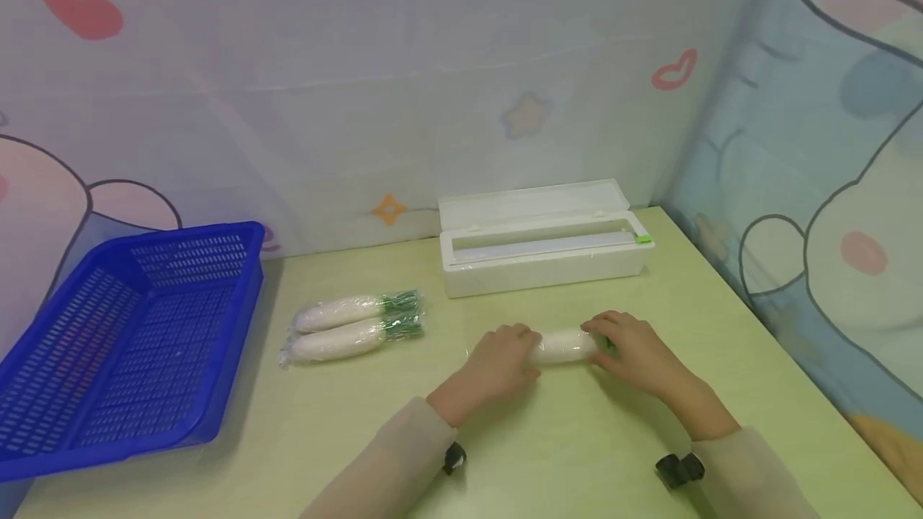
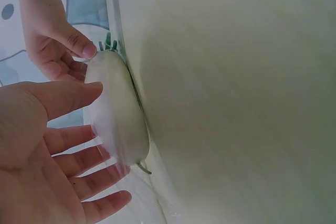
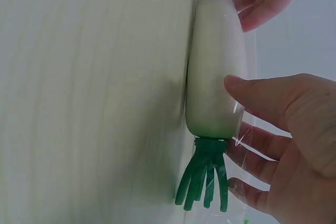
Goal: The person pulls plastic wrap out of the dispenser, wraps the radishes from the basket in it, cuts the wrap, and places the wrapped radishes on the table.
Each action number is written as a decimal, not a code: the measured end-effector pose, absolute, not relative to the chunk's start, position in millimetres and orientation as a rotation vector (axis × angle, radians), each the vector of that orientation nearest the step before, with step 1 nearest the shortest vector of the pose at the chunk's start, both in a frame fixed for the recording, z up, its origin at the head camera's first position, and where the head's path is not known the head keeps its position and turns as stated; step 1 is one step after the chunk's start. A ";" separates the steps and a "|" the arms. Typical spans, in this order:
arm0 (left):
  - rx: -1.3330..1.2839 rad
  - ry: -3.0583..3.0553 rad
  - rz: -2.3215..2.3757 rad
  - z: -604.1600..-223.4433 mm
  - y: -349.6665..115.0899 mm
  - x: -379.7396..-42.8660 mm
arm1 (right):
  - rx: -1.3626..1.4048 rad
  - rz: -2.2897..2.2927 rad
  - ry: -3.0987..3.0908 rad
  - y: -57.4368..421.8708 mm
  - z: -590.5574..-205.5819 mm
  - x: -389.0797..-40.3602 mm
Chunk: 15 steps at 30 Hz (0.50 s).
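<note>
A white radish (image 1: 562, 347) with green leaf stubs lies on the light table between my hands, with clear plastic film about it. My left hand (image 1: 501, 359) is at its thin root end, the fingers spread and nearly straight, touching the film in the left wrist view. At the leafy end, my right hand (image 1: 638, 355) holds the radish, thumb on the near side and fingers behind. In the right wrist view the green leaf stubs (image 3: 202, 174) stick out beneath the film. Two film-wrapped radishes (image 1: 342, 341) lie side by side to the left.
Behind the hands stands a white film dispenser box (image 1: 548, 272), its lid (image 1: 534, 203) raised and a green slider (image 1: 643, 239) at its right end. A blue plastic basket (image 1: 241, 319) sits on the left. Cartoon-printed sheets hang at the back and right.
</note>
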<state>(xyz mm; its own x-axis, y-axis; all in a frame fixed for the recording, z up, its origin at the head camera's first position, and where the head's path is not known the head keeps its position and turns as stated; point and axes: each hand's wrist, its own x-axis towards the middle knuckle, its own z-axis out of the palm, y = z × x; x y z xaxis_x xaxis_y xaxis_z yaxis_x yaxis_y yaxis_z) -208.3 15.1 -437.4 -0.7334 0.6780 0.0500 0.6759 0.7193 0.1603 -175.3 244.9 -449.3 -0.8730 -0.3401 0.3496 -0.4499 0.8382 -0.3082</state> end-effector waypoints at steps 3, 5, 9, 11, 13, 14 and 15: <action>1.112 2.898 0.229 -440.1 16.5 -216.3 | 0.548 0.563 -2.784 242.5 -449.5 -181.5; 1.092 2.892 0.219 -441.3 18.6 -220.7 | 0.517 0.569 -2.801 242.8 -449.9 -185.2; 1.050 2.900 0.212 -440.7 21.9 -226.4 | 0.511 0.548 -2.814 244.1 -451.4 -193.4; 1.030 2.911 0.207 -439.4 23.1 -228.1 | 0.533 0.535 -2.811 244.9 -451.8 -197.0; 1.016 2.928 0.188 -438.9 24.3 -230.5 | 0.563 0.538 -2.802 245.8 -452.1 -200.2; 1.010 2.935 0.177 -438.3 24.9 -231.6 | 0.580 0.542 -2.795 246.1 -452.1 -201.5; 0.999 2.938 0.168 -438.3 25.3 -233.0 | 0.601 0.537 -2.787 246.4 -452.1 -202.9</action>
<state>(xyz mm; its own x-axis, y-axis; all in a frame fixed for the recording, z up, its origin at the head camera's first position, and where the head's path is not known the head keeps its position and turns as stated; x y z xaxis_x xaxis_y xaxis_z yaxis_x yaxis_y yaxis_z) -233.0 25.3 -438.3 -0.7927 0.6096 0.0029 0.6060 0.7874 0.1128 -202.9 246.4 -452.1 -0.8866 -0.3482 0.3043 -0.4363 0.8479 -0.3011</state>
